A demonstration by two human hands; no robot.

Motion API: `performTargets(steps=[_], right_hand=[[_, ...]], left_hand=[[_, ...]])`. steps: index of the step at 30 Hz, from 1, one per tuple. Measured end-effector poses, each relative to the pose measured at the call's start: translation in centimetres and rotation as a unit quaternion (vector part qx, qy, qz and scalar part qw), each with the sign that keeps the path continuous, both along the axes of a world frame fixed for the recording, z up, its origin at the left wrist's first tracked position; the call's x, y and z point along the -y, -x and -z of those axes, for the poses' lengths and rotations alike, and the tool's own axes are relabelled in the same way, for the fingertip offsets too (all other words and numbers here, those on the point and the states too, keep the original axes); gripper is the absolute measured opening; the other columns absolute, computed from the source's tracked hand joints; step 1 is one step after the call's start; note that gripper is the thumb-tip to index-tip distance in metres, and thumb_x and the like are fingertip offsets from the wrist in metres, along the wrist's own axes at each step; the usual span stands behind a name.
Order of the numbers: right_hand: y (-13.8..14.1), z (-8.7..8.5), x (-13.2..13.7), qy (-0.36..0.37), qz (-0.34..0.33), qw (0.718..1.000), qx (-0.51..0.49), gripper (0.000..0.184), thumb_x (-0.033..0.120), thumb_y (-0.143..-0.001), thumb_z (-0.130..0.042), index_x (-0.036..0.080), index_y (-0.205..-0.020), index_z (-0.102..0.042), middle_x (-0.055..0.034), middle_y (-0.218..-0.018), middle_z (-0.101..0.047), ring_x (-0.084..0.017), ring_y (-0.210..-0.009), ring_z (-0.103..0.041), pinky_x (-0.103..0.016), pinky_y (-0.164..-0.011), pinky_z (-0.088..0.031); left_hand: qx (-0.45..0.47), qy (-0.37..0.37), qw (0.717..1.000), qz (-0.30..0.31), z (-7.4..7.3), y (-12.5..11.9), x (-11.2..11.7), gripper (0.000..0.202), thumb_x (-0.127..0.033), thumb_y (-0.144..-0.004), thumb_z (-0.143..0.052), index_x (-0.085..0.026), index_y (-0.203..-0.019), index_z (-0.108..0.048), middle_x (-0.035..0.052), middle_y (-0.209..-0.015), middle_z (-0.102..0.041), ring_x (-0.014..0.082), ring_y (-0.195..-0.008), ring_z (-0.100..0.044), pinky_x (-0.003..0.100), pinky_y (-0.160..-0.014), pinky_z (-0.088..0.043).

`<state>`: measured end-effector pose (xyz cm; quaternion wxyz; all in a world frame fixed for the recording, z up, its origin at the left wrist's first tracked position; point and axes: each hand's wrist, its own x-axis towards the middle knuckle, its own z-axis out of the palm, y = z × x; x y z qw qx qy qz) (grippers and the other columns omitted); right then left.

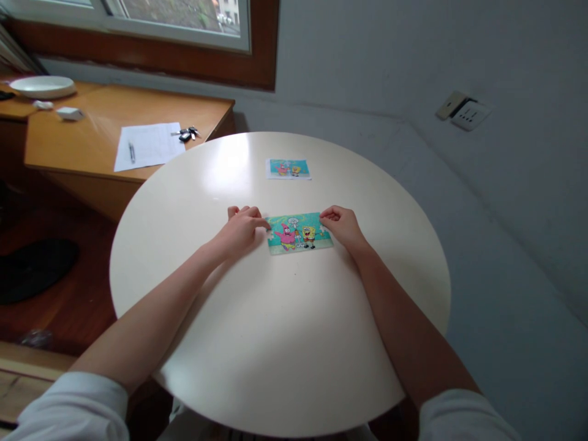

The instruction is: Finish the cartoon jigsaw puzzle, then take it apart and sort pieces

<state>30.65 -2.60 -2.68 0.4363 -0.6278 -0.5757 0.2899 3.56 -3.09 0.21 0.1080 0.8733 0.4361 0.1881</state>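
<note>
A small jigsaw puzzle (pixel 296 231) lies flat on the round white table (pixel 275 343). Its teal picture shows a pink starfish figure, a yellow square sponge figure and a pale figure between them. Light notches show near its left and right edges. My left hand (pixel 242 229) presses its finger and thumb against the left edge, the other fingers curled. At the upper right corner, my right hand (pixel 343 225) is closed, with thumb and fingertips pinching at the edge. Whether either hand also has a loose piece is hidden.
Behind the puzzle lies a reference picture card (pixel 289 169) with similar figures. A wooden desk (pixel 151 104) at the back left bears paper (pixel 151 147), a pen (pixel 131 152), keys (pixel 186 134), a small white box (pixel 70 114) and a white dish (pixel 43 87). A wall socket (pixel 471 114) is at right.
</note>
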Motion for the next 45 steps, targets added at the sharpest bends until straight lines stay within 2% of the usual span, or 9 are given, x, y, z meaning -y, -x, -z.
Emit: performTargets(steps=[4, 9, 17, 23, 28, 30, 33, 39, 45], right_hand=[[0.0, 0.0, 0.0, 0.002, 0.000, 1.000, 0.001, 0.012, 0.027, -0.058, -0.059, 0.017, -0.065, -0.061, 0.0008, -0.059, -0.056, -0.012, -0.055, -0.046, -0.025, -0.055, -0.037], [0.0, -0.1, 0.0, 0.006, 0.000, 1.000, 0.002, 0.011, 0.025, -0.058, -0.060, 0.017, -0.066, -0.061, 0.0009, -0.058, -0.055, -0.012, -0.054, -0.046, -0.026, -0.055, -0.036], [0.1, -0.1, 0.0, 0.002, 0.004, 1.000, -0.001, 0.010, 0.023, -0.058, -0.059, 0.016, -0.065, -0.062, 0.0014, -0.058, -0.056, -0.011, -0.054, -0.047, -0.025, -0.054, -0.037], [0.0, 0.0, 0.0, -0.004, 0.002, 1.000, -0.004, 0.012, 0.026, -0.057, -0.059, 0.017, -0.064, -0.061, 0.0013, -0.057, -0.056, -0.011, -0.054, -0.046, -0.025, -0.052, -0.036], [0.0, 0.0, 0.0, 0.000, 0.003, 1.000, -0.001, 0.012, 0.026, -0.056, -0.060, 0.017, -0.064, -0.061, 0.0013, -0.056, -0.056, -0.011, -0.053, -0.046, -0.024, -0.051, -0.036], [0.0, 0.0, 0.0, -0.001, 0.004, 1.000, 0.002, 0.012, 0.026, -0.057, -0.060, 0.017, -0.064, -0.061, 0.0013, -0.056, -0.056, -0.011, -0.053, -0.046, -0.024, -0.051, -0.036], [0.0, 0.0, 0.1, -0.005, 0.005, 1.000, 0.007, 0.011, 0.025, -0.058, -0.060, 0.017, -0.065, -0.062, 0.0012, -0.057, -0.056, -0.011, -0.054, -0.047, -0.024, -0.051, -0.037], [0.0, -0.1, 0.1, -0.004, 0.004, 1.000, 0.003, 0.010, 0.024, -0.058, -0.060, 0.017, -0.065, -0.062, 0.0013, -0.057, -0.057, -0.011, -0.054, -0.047, -0.024, -0.053, -0.037], [-0.1, 0.0, -0.1, -0.001, 0.002, 1.000, 0.001, 0.011, 0.026, -0.057, -0.060, 0.017, -0.064, -0.062, 0.0015, -0.057, -0.056, -0.011, -0.054, -0.047, -0.024, -0.053, -0.037]], left_hand=[[0.000, -0.001, 1.000, 0.002, 0.1, 0.0, 0.0, 0.044, -0.003, -0.068, -0.040, -0.026, -0.087, -0.073, 0.0067, -0.084, -0.060, 0.0202, -0.080, -0.052, 0.041, -0.080, -0.025], [0.022, -0.005, 1.000, -0.018, -0.8, -0.1, 0.3, 0.055, 0.002, -0.069, -0.033, -0.026, -0.099, -0.069, 0.0047, -0.078, -0.059, 0.0180, -0.078, -0.054, 0.039, -0.080, -0.024], [-0.056, 0.002, 0.998, 0.018, -0.3, -0.1, 0.1, 0.040, -0.006, -0.071, -0.037, -0.022, -0.088, -0.070, 0.0063, -0.079, -0.067, 0.0208, -0.077, -0.056, 0.040, -0.079, -0.027], [-0.033, -0.005, 0.999, 0.005, -0.6, 0.0, 0.1, 0.047, -0.004, -0.074, -0.033, -0.022, -0.100, -0.068, 0.0072, -0.082, -0.068, 0.0203, -0.078, -0.058, 0.040, -0.081, -0.028], [-0.037, 0.015, 0.999, 0.021, -0.4, -0.1, 0.1, 0.042, -0.006, -0.071, -0.037, -0.023, -0.092, -0.069, 0.0056, -0.082, -0.069, 0.0208, -0.080, -0.059, 0.040, -0.082, -0.028], [-0.026, 0.017, 1.000, -0.002, -0.5, 0.0, 0.0, 0.040, -0.006, -0.071, -0.037, -0.022, -0.091, -0.068, 0.0056, -0.081, -0.068, 0.0203, -0.078, -0.059, 0.039, -0.082, -0.028], [0.015, 0.009, 0.997, -0.076, -0.9, 0.6, -0.4, 0.040, -0.004, -0.071, -0.035, -0.020, -0.092, -0.065, 0.0035, -0.076, -0.065, 0.0175, -0.071, -0.058, 0.039, -0.083, -0.028], [0.079, 0.010, 0.976, -0.204, -1.5, 2.6, -1.7, 0.028, -0.009, -0.071, -0.040, -0.020, -0.084, -0.063, 0.0009, -0.073, -0.064, 0.0170, -0.069, -0.057, 0.037, -0.083, -0.033], [0.057, 0.037, 0.967, -0.246, -1.5, 3.6, -2.4, 0.019, -0.016, -0.071, -0.047, -0.021, -0.078, -0.064, 0.0021, -0.080, -0.067, 0.0217, -0.079, -0.059, 0.040, -0.085, -0.032]])
